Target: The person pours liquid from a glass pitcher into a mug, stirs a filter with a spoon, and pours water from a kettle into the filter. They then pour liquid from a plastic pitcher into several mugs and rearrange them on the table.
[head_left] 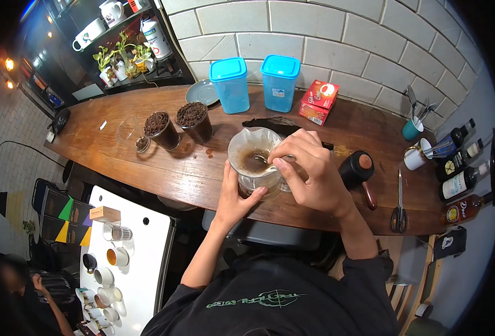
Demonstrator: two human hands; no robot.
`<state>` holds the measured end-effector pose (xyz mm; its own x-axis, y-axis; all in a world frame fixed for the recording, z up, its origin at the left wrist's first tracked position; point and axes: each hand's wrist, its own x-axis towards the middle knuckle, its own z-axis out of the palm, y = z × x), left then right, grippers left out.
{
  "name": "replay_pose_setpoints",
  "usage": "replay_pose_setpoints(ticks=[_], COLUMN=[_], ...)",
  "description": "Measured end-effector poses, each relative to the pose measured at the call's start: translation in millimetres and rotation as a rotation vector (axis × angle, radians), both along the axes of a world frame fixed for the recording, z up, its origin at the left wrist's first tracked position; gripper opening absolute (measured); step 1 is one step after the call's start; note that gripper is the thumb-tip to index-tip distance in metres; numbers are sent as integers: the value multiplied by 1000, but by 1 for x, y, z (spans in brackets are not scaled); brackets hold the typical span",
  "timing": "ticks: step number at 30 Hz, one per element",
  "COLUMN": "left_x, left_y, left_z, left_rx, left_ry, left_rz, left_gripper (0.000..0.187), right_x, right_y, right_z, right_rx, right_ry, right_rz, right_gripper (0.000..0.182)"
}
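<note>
Head view, looking down on a wooden desk with a glass dripper as landmark near its front edge. Far left of the dripper: two dark cups of coffee grounds, close enough to be knocked by a swinging elbow. Just left and below: left hand, fingers wrapped against the glass base to steady it. Could slip if the grip is light, tipping wet brew toward the desk edge. Inside the dripper: paper filter with brown liquid. Over its right rim: right hand, fingers pinched narrow on a small metal spoon dipped into the filter. Hard stirring could tear the paper or collapse it, letting grounds through. Right of the dripper: black grinder, then scissors near the edge, liable to be nudged off by the right forearm.
</note>
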<state>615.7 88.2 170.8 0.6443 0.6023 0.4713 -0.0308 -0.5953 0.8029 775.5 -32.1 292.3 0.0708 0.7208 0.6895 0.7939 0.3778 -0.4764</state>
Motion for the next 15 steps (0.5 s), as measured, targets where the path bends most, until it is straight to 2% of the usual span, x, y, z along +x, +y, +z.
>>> replay_pose_setpoints(ticks=[8, 15], left_x=[-5, -16], left_y=[2, -4], left_z=[11, 18], left_rx=[10, 12], left_ry=[97, 78], left_rz=[-26, -8], left_gripper=[80, 91], right_x=[10, 8], right_y=[-4, -6], right_z=[26, 26], right_rx=[49, 33], right_ry=[-67, -64], right_rz=[25, -1], right_gripper=[6, 4])
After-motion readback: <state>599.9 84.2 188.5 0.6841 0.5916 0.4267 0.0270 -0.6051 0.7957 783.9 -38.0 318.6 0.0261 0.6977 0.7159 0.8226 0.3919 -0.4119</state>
